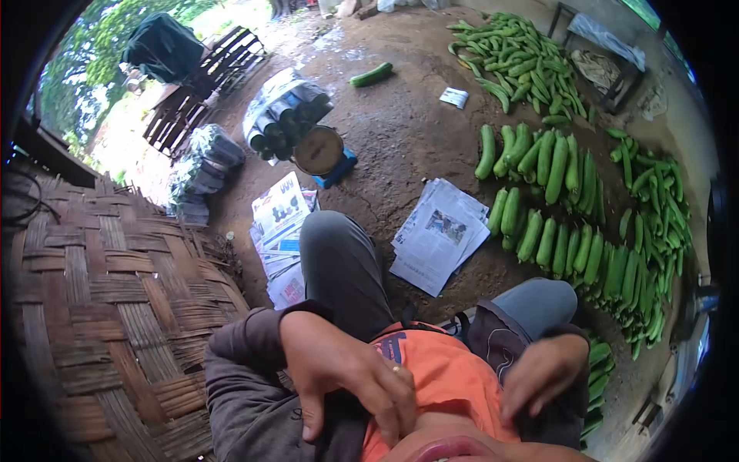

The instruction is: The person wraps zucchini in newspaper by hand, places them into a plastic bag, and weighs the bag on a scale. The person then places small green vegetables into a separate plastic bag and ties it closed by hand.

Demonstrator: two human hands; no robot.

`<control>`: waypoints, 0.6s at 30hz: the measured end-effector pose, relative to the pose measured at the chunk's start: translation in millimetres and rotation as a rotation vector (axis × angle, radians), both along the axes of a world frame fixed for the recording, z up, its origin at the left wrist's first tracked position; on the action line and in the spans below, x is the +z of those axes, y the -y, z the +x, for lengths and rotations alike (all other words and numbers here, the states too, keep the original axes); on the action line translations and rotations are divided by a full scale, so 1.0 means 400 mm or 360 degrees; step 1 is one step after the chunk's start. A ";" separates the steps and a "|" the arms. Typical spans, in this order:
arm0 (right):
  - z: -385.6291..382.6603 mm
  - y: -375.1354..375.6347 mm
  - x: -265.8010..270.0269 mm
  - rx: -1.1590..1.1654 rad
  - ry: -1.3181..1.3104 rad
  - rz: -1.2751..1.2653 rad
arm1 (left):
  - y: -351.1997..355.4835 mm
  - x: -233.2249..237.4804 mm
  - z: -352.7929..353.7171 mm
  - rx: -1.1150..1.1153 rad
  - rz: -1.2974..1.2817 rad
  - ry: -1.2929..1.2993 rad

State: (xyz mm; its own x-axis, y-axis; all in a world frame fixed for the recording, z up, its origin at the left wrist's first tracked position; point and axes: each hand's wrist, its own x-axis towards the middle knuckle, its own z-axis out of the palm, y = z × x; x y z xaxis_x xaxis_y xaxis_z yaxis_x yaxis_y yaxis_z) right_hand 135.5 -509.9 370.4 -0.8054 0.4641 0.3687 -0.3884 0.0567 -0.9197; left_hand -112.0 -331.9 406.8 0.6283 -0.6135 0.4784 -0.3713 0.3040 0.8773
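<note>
My left hand is bent over the chest of the orange shirt. Its thumb stands apart, its fingers curve down beside the neckline, and a ring shows on one of them; nothing is seen in its grasp. On the other side of the shirt, my right hand hangs near the open edge of the dark jacket, slightly blurred, its fingers loosely bent and apart, with no object visible in it. Beyond my knees, two stacks of newspaper, left and right, lie on the ground.
Rows of long green vegetables and a further heap cover the right side. A blue scale stands ahead beside a wrapped bundle. One vegetable lies alone. A woven bamboo surface is at left.
</note>
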 end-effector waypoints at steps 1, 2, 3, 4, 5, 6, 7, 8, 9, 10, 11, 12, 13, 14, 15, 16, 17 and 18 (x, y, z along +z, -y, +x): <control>-0.010 0.027 0.022 0.0112 0.0094 -0.0011 | -0.012 0.004 -0.014 -0.0033 0.0061 -0.0021; -0.017 0.041 0.035 0.0187 0.0173 -0.0049 | -0.024 0.006 -0.030 -0.0061 0.0121 -0.0041; -0.025 0.055 0.049 0.0260 0.0254 -0.0085 | -0.028 0.007 -0.039 -0.0084 0.0181 -0.0057; -0.031 0.062 0.058 0.0308 0.0302 -0.0101 | -0.025 0.011 -0.041 -0.0095 0.0159 -0.0060; -0.035 0.063 0.068 0.0283 0.0331 -0.0079 | -0.024 0.009 -0.044 -0.0088 0.0188 -0.0054; -0.039 0.061 0.077 0.0251 0.0352 -0.0052 | -0.025 0.006 -0.048 -0.0081 0.0217 -0.0048; -0.046 0.053 0.087 0.0190 0.0364 -0.0010 | -0.025 0.004 -0.052 -0.0073 0.0246 -0.0041; -0.053 0.044 0.097 0.0117 0.0367 0.0048 | -0.028 0.009 -0.057 0.0031 0.0203 0.0015; -0.057 0.040 0.110 0.0035 0.0359 0.0110 | -0.036 0.025 -0.065 0.0132 0.0161 0.0069; -0.061 0.041 0.133 -0.0047 0.0338 0.0159 | -0.049 0.049 -0.072 0.0231 0.0120 0.0122; -0.062 0.043 0.158 -0.0148 0.0314 0.0220 | -0.083 0.100 -0.077 0.0083 0.0317 0.0195; -0.061 0.050 0.198 -0.0232 0.0258 0.0320 | -0.102 0.125 -0.093 0.0062 0.0246 0.0395; -0.065 0.049 0.243 -0.0322 0.0206 0.0419 | -0.109 0.167 -0.098 0.0143 0.0095 0.0508; -0.060 0.067 0.295 -0.0412 0.0151 0.0520 | -0.115 0.212 -0.105 0.0222 -0.0056 0.0616; -0.058 0.078 0.351 -0.0500 0.0107 0.0634 | -0.112 0.244 -0.127 0.0205 0.0040 0.0693; -0.056 0.083 0.397 -0.0581 0.0073 0.0760 | -0.101 0.270 -0.157 0.0191 0.0143 0.0783; -0.072 0.114 0.428 -0.0725 0.0219 0.0767 | -0.090 0.293 -0.183 0.0258 0.0267 0.0774; -0.107 0.154 0.453 -0.0870 0.0365 0.0768 | -0.077 0.313 -0.211 0.0324 0.0386 0.0763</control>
State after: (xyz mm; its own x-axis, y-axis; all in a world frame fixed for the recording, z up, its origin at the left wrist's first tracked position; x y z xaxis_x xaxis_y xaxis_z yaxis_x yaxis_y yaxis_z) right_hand 92.7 -571.7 551.6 -0.5882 0.6488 0.4828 0.0085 0.6019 -0.7985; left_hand -196.3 -301.2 532.2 0.4929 -0.6305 0.5996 -0.7748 -0.0045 0.6321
